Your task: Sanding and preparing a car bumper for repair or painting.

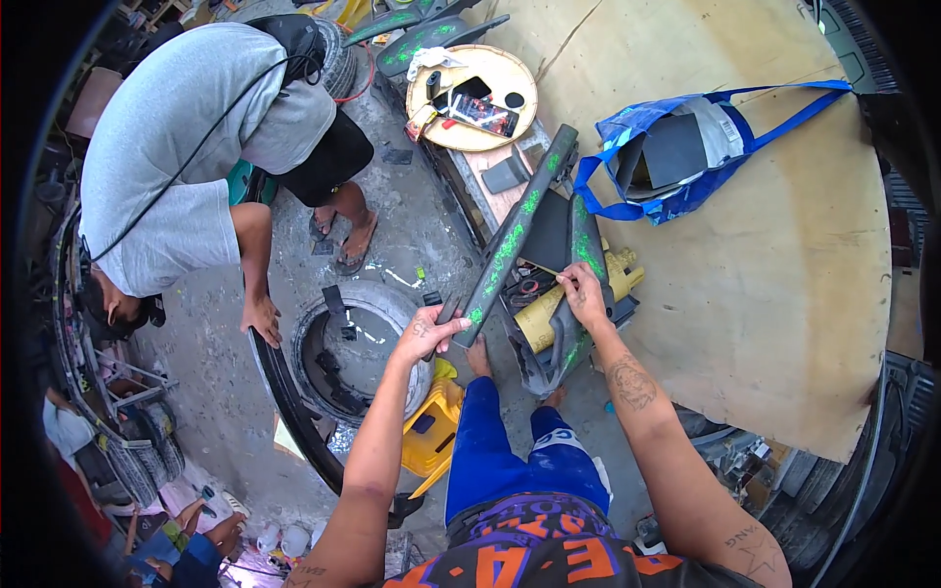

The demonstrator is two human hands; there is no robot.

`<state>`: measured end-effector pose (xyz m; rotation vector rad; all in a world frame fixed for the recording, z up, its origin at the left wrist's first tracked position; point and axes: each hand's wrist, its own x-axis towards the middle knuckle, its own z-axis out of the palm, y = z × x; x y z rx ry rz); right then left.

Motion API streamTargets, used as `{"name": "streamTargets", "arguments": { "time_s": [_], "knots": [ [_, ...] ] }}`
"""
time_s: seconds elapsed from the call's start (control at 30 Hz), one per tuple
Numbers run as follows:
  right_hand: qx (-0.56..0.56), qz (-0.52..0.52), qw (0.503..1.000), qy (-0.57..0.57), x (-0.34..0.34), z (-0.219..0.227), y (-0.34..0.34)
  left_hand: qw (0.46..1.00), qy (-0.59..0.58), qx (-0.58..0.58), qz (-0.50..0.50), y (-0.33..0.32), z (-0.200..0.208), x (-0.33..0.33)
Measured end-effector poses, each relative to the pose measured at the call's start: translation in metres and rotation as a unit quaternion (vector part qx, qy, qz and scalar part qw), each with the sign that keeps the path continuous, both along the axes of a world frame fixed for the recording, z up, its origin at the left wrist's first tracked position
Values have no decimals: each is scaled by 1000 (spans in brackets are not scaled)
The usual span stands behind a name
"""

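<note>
Item: long dark strip, flecked green, slanting away from the person, far end near a round tray. Left hand: closed on the strip's near end, thumb uppermost. Right hand: fingers drawn in by a second green-flecked piece; whether they pinch anything cannot be told. Handling, as judged: near-end grip firm, strip steadied against twisting, far end kept clear of the tray.

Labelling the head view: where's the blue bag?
Head view, upper right: the blue bag is on the board, right of the round tray and further up the picture than the right hand.
</note>
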<state>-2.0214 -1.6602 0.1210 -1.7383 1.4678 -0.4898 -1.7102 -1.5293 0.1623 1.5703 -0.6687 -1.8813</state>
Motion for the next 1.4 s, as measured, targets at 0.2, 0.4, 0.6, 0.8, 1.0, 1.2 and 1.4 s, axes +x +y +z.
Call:
{"name": "streamTargets", "arguments": {
  "time_s": [0.2,0.4,0.6,0.8,1.0,1.2,1.4],
  "knots": [
    [28,-12,999,-30,-2,7,-1,999,19,1,28,-11,20,9],
    [-54,27,997,-45,-6,0,-5,998,28,-4,63,-19,32,18],
    [147,-168,941,-254,-12,5,-8,995,39,2,89,-29,52,22],
    [162,-255,854,-423,-16,16,-3,994,54,3,98,-26,43,27],
    [122,-244,866,-419,-21,23,10,992,56,19,112,-6,14,23],
    [63,-205,908,-360,-19,41,4,984,96,22,145,-7,10,27],
    [16,-254,902,-350,-29,78,-1,987,97,20,130,-10,7,33]
  ]
}}
